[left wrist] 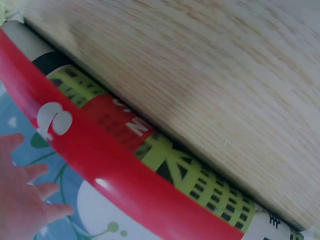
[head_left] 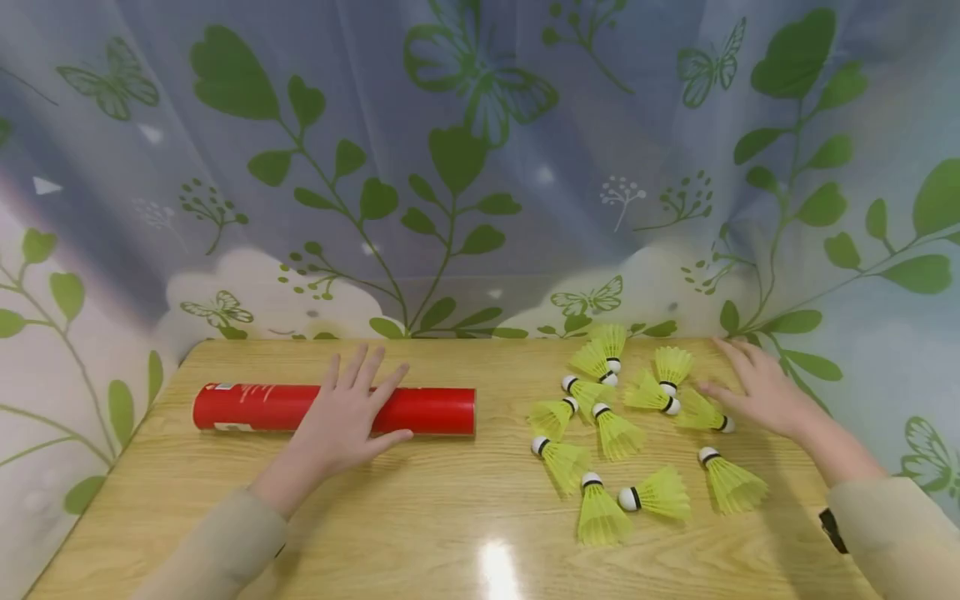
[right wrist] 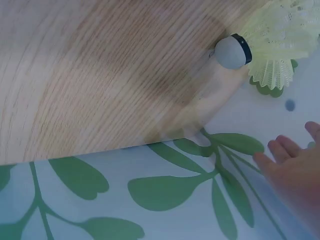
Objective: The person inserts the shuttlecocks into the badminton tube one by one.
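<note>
A red cylindrical tube (head_left: 435, 411) lies on its side on the left half of the table; the left wrist view shows a printed yellow, black and white band along the tube (left wrist: 200, 185). Over its middle, my left hand (head_left: 347, 421) is spread with straight fingers, overlapping it in the head view. Several yellow shuttlecocks (head_left: 618, 433) with white heads are scattered to the right. My right hand (head_left: 767, 392) reaches in beside them with fingers extended, its thumb close to one shuttlecock (head_left: 701, 412). That hand holds nothing. One white-headed shuttlecock (right wrist: 232, 52) shows near it in the right wrist view.
The wooden table (head_left: 420, 517) ends at a back edge against a hanging curtain (head_left: 465, 208) printed with green leaves and butterflies. One shuttlecock (head_left: 733, 482) lies apart at the right, near my right forearm.
</note>
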Demonstrator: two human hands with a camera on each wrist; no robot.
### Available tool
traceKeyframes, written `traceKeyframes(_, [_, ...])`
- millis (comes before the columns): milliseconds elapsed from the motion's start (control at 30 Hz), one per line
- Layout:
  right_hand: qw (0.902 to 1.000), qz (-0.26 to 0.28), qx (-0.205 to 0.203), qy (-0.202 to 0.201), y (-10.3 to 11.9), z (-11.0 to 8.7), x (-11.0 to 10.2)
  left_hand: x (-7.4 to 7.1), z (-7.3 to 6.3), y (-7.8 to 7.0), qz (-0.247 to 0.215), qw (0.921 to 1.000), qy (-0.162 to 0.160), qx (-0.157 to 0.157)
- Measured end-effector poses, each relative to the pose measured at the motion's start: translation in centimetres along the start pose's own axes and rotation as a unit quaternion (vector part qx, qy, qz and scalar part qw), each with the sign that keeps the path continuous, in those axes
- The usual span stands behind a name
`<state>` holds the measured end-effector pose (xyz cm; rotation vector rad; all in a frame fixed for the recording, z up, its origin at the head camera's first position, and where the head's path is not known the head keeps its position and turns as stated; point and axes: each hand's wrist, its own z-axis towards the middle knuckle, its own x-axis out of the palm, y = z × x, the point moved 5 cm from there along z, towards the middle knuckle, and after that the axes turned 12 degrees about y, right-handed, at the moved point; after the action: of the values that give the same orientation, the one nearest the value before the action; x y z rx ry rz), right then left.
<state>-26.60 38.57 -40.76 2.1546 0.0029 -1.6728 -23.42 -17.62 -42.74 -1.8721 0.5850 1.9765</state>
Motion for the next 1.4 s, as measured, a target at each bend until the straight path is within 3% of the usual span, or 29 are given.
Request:
traceKeyframes(233, [0.9973,0.073,-0.006,0.009,-0.6,1.0,0.0,0.5,0.7,0.3,0.011,0.9991,0.002,0.042])
traceKeyframes(600, [0.9895,0.140,-0.023,0.028,-0.5,2.7,0.3,1.3,1.4,0.4,0.000,0.9937,0.015,0.111])
traceKeyframes(933, [0.9831,0.181,-0.011,0.029,-1.8,4.6,1.0,2.1,1.9,0.2,-0.039,0.9933,0.044,0.099])
traceKeyframes(1200, [0.9780,0.206,0.008,0.034,-2.8,5.1,2.1,2.3,2.2,0.3,-0.036,0.9938,0.069,0.080])
traceKeyframes(1400, [0.9811,0.192,0.015,0.017,-3.3,5.3,2.3,2.2,2.3,0.4,-0.026,0.9937,0.070,0.084])
